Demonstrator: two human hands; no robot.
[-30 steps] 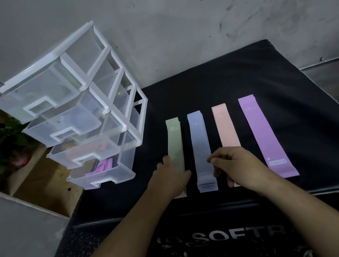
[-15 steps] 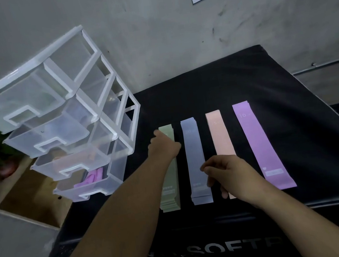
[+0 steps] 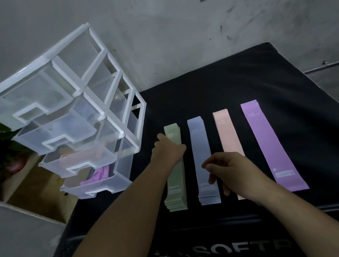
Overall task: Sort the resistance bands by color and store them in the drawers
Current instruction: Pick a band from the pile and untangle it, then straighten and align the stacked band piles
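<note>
- You are facing a bare grey wall (image 3: 172, 30), and in front of it a black padded block (image 3: 233, 80) serves as your work surface.
- The clear drawer unit (image 3: 41, 61) stands at the block's left edge. Its bottom drawer holds a purple band (image 3: 99, 175) and the one above it something peach (image 3: 81, 160). The top two look empty.
- Four stacks of bands lie side by side on the block: green (image 3: 175, 184), blue-grey (image 3: 199, 146), peach (image 3: 227, 133) and purple (image 3: 269, 147).
- Your left hand (image 3: 168, 150) lies across the far part of the green stack. I cannot tell whether its fingers have closed round a band or only rest there.
- Your right hand (image 3: 235, 171) hangs over the near ends of the blue-grey and peach stacks, fingers loosely curled and holding nothing.
- The step in hand looks like picking up green. Next, you would need a firm hold on the stack, a lift clear of its neighbours, and one of the empty-looking upper drawers pulled out further to take it.
</note>
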